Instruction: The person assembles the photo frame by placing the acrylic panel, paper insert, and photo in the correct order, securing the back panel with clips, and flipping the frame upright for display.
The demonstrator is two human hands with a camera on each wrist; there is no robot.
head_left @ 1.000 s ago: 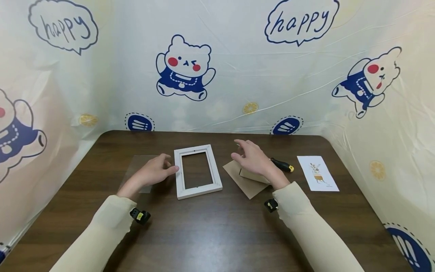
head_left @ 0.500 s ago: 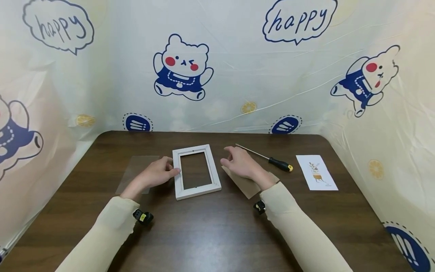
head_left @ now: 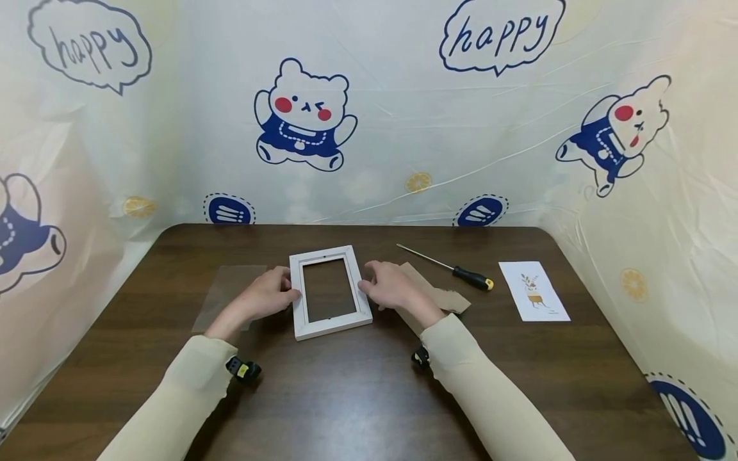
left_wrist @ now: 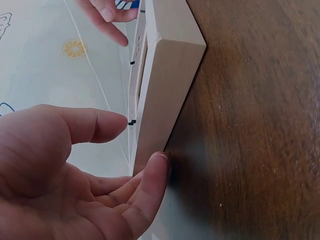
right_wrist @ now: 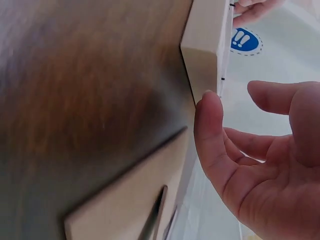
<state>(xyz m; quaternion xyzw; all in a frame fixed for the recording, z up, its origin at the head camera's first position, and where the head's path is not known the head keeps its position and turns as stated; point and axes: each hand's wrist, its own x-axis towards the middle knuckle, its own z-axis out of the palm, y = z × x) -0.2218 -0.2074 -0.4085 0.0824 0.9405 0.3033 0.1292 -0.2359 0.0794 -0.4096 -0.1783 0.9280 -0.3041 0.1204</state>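
A white picture frame (head_left: 298, 294) with an opening through it lies flat on the table. My left hand (head_left: 265, 294) pinches its left side; in the left wrist view the thumb is at the upper edge and a fingertip at the outer wall. My right hand (head_left: 394, 286) is at the frame's right side. In the right wrist view its forefinger is against the frame's outer wall, while the thumb stands apart above. A brown backing board (head_left: 450, 298) with a flap lies partly hidden under the right hand and wrist.
A clear sheet (head_left: 216, 298) lies left of the frame, partly behind the left hand. A screwdriver (head_left: 469, 277) with a black and yellow handle lies behind the backing board. Farther right is a white card (head_left: 533, 291) with a plant drawing. A printed curtain surrounds the dark wooden table (head_left: 340, 397).
My right hand has moved left from above the backing board to the frame's right side, uncovering the screwdriver. The left hand has stayed at the frame's left side.
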